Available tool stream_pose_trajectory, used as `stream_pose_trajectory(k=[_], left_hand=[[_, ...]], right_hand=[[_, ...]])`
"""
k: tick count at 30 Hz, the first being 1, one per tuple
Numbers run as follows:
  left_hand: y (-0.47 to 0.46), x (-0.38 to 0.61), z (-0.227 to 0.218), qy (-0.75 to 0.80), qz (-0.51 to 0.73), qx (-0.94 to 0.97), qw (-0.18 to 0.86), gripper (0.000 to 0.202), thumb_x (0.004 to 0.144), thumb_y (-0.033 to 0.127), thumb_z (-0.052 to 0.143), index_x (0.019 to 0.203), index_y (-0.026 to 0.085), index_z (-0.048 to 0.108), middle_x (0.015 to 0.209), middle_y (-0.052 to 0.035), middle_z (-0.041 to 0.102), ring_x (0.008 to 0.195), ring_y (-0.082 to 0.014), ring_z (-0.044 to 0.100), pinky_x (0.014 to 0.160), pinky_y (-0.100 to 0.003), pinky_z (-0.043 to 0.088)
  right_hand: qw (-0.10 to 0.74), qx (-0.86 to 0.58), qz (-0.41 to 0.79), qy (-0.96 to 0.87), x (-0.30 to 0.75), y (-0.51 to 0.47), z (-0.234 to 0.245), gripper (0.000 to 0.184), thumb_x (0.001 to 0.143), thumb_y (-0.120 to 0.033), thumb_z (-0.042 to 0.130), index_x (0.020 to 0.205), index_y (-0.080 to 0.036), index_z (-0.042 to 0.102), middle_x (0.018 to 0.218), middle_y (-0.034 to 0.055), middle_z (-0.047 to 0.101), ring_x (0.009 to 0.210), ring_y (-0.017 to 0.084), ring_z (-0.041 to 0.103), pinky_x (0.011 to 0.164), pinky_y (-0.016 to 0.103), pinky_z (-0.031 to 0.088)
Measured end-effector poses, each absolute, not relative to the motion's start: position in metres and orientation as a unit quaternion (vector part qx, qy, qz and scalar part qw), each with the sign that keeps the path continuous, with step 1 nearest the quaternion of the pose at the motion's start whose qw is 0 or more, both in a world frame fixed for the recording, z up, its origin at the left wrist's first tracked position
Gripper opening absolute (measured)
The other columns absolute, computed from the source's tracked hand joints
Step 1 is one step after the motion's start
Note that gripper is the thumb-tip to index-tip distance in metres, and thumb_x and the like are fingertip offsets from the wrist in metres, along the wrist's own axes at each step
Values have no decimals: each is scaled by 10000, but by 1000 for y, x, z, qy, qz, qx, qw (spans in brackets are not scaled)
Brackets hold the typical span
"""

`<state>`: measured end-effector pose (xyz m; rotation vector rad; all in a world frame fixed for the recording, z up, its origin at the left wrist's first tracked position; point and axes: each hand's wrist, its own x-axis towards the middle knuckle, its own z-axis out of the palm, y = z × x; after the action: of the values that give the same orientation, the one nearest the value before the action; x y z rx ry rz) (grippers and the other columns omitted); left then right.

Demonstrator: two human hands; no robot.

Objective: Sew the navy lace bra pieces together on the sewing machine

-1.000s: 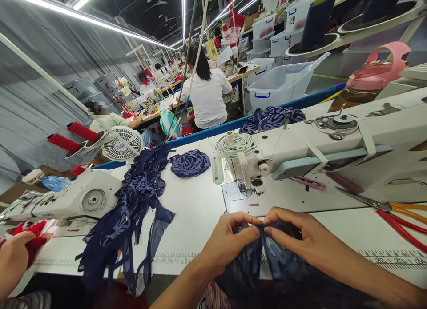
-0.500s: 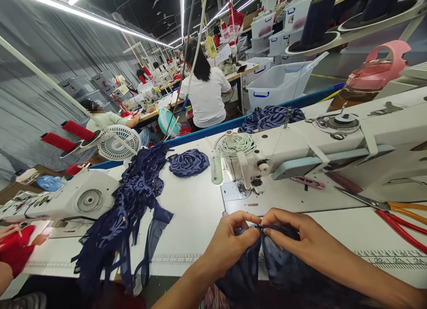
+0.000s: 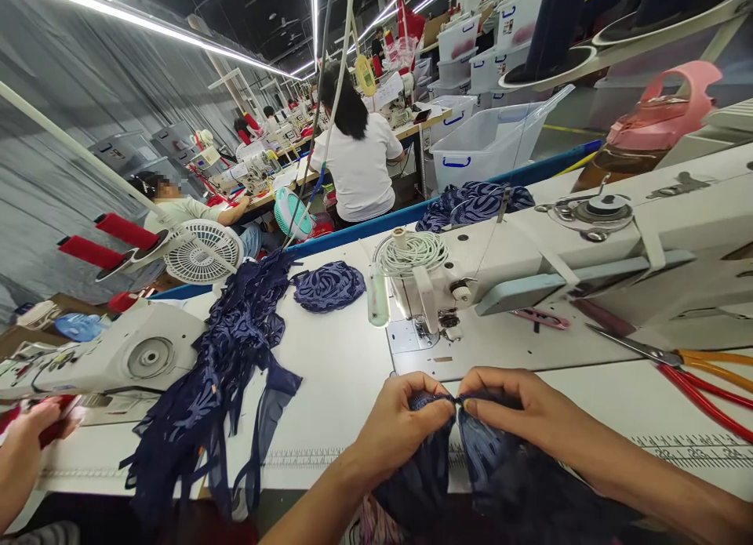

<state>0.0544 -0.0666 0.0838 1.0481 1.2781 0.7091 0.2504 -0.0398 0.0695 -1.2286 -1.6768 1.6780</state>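
Observation:
My left hand [image 3: 400, 427] and my right hand [image 3: 518, 412] meet at the table's front edge, both pinched on the top edge of a dark navy lace garment piece [image 3: 476, 466] that hangs down toward my lap. The fingertips nearly touch each other at the fabric's fold. Just beyond them stands the white sewing machine [image 3: 529, 255], its needle and presser foot [image 3: 450, 325] a short way ahead of my hands. A heap of the same navy lace pieces [image 3: 229, 365] trails across the table to my left.
A folded navy lace bundle [image 3: 329, 285] lies behind the heap. Scissors with orange and red handles [image 3: 694, 372] rest at the right. A co-worker's hand [image 3: 23, 459] holds red fabric at a neighbouring machine [image 3: 118, 357] on the left. A small fan [image 3: 203, 251], bins [image 3: 488, 141] and seated workers lie beyond.
My hands have stayed pinched on the lace, shifting only slightly. The co-worker's hand at the far left has moved with the red fabric. The view has tilted down a little.

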Motion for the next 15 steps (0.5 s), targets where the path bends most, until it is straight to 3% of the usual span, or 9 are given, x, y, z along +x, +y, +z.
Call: stream_pose_trajectory(k=[9, 15], left_hand=[[-60, 54, 85, 550, 292, 457, 635, 331, 744, 435, 763, 855, 145, 649, 675, 31, 527, 593, -86, 408, 554, -226, 298], [-63, 45, 84, 545, 289, 471, 631, 229, 758, 349, 720, 839, 148, 646, 644, 47, 486, 568, -76, 355, 537, -232, 255]], right_hand=[[245, -445, 664, -548, 251, -41, 67, 353, 825, -577, 656, 836, -224, 672, 782, -17, 536, 732, 144, 458, 639, 243, 367], [232, -446, 644, -576, 246, -38, 61, 339, 837, -556, 637, 792, -220, 655, 735, -18, 526, 689, 142, 448, 605, 247, 365]])
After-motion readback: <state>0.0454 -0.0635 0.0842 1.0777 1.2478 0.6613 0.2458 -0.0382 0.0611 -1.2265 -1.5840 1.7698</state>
